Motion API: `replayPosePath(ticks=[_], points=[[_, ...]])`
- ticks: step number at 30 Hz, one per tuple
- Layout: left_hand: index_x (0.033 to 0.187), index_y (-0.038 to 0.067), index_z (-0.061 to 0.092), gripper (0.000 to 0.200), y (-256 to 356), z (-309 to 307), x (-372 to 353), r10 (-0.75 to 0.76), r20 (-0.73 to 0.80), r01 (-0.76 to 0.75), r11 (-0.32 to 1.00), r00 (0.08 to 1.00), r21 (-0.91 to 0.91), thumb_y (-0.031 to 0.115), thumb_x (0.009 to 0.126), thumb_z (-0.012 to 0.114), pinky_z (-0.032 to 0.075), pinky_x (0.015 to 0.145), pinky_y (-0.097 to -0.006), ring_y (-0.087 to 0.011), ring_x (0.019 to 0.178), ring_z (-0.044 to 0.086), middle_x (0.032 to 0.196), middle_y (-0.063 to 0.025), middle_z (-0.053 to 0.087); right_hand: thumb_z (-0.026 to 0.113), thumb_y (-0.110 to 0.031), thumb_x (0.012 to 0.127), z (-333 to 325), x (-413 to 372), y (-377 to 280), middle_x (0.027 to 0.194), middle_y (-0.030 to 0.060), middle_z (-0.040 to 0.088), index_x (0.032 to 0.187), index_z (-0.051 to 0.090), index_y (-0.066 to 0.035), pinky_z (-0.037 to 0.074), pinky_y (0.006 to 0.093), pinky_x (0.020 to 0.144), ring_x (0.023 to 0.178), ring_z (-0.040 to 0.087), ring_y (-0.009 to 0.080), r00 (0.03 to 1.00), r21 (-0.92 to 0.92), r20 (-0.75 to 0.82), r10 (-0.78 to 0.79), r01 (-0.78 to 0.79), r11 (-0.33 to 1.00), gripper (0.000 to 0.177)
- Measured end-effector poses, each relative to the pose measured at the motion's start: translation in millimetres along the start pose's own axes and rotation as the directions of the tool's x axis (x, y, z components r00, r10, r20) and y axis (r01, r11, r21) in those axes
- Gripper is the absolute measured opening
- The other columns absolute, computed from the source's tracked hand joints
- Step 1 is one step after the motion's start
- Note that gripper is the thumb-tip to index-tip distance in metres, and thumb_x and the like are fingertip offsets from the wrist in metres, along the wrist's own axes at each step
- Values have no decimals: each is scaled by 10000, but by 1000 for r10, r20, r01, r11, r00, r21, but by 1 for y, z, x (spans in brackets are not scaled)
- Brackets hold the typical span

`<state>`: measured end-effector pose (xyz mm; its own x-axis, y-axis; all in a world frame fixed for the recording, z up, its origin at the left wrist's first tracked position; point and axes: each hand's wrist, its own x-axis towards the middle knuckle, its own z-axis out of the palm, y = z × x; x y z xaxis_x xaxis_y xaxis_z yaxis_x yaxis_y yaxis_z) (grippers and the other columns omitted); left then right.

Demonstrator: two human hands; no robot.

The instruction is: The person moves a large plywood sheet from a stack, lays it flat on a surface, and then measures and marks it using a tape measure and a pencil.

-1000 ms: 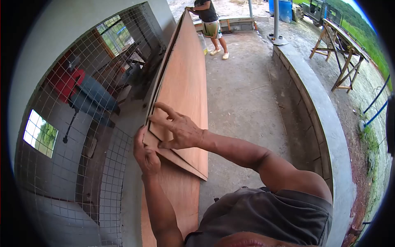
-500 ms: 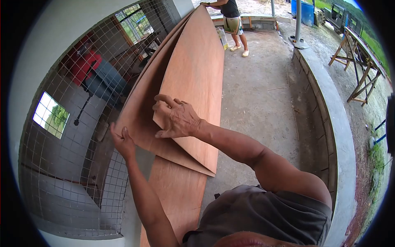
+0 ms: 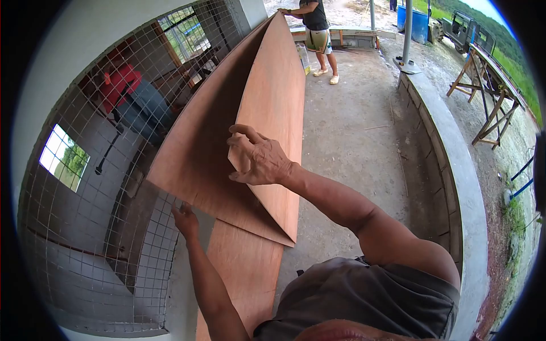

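Observation:
My right hand (image 3: 260, 159) is closed around the near upper corner of the front plywood sheet (image 3: 276, 102), thumb on one side and fingers on the other. This sheet leans away from the rear plywood sheet (image 3: 193, 159), leaving a wide dark gap that narrows toward the far end. My left hand (image 3: 185, 220) is just below the lower edge of the rear sheet, fingers apart and fingertips right at that edge. Another plywood sheet (image 3: 242, 258) lies lower, beneath the near end of the two. At the far end, a person's hand (image 3: 284, 11) is at the sheets' top corner.
A wire mesh opening (image 3: 74, 238) fills the wall on the left, with a person in red (image 3: 122, 85) behind it. Another person (image 3: 318, 40) stands at the far end. A low block wall (image 3: 449, 148) runs along the right, with wooden sawhorses (image 3: 489, 96) beyond it.
The front sheet and my right hand have shifted right, widening the gap. My left hand has come off the rear sheet's left corner and dropped to below its lower edge.

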<state>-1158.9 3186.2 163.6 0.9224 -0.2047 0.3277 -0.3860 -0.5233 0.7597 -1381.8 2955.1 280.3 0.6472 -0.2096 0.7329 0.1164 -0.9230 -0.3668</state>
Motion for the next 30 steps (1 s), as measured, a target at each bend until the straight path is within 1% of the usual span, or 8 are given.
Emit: replayPosePath(ticks=[6,9,10,12,13,16,25,30], points=[[1280,-16,387,562,-91,35,-102,1,187,-36,982,982,184,309,869,591,468,839,-435,-377,1017,584,1090,-257,583,779,-318,617,-4,-4,0,1308,120,384,1160,417,-102,503,428,833,1073,541,347,1000,7,-1,-1,1,1000,687],[1117,10,540,414,-169,51,-183,6,541,-182,945,841,273,283,819,633,474,816,-456,-379,956,597,963,-214,635,782,-294,616,-5,-6,2,1324,109,378,1163,403,-97,500,423,836,1084,540,333,988,-36,-98,-122,119,992,694],[1063,8,581,402,-171,41,-214,-67,674,-153,953,736,261,317,811,630,474,820,-467,-387,940,595,932,-204,643,783,-291,615,-5,-8,4,1326,106,378,1165,399,-96,499,421,833,1076,543,328,991,-22,-79,-107,106,994,699],[1059,34,627,474,-284,60,-274,35,964,-607,783,262,137,418,780,617,467,878,-435,-357,1007,594,1071,-202,622,785,-285,614,-8,-12,8,1331,101,376,1170,390,-95,498,418,828,1061,548,319,996,8,-36,-77,77,997,708],[1096,51,628,512,-313,55,-309,-225,933,-348,882,282,318,436,758,623,458,908,-410,-336,1050,586,1140,-188,605,787,-283,614,-10,-14,8,1328,102,378,1172,387,-96,499,415,824,1046,552,316,997,16,-31,-69,70,997,711],[1113,54,626,554,-314,7,-379,-369,880,193,926,299,323,460,736,629,457,912,-399,-328,1059,585,1135,-175,614,785,-302,623,-14,-17,10,1304,113,386,1170,393,-102,505,404,807,957,572,313,996,15,-50,-75,76,997,701],[1054,67,650,464,-252,-16,-353,-401,789,95,909,465,407,433,769,614,480,860,-397,-323,990,617,1017,-179,653,779,-406,611,-18,-24,2,1243,146,401,1126,435,-86,485,452,814,1000,554,363,999,34,-35,34,-32,999,697],[813,23,650,207,-89,-38,-272,1,660,65,995,751,-76,227,842,634,503,654,-310,-167,677,644,708,-113,658,763,-314,658,-14,-35,7,1200,170,389,1084,411,-72,501,403,713,890,561,319,991,-38,-135,27,-33,999,604]])
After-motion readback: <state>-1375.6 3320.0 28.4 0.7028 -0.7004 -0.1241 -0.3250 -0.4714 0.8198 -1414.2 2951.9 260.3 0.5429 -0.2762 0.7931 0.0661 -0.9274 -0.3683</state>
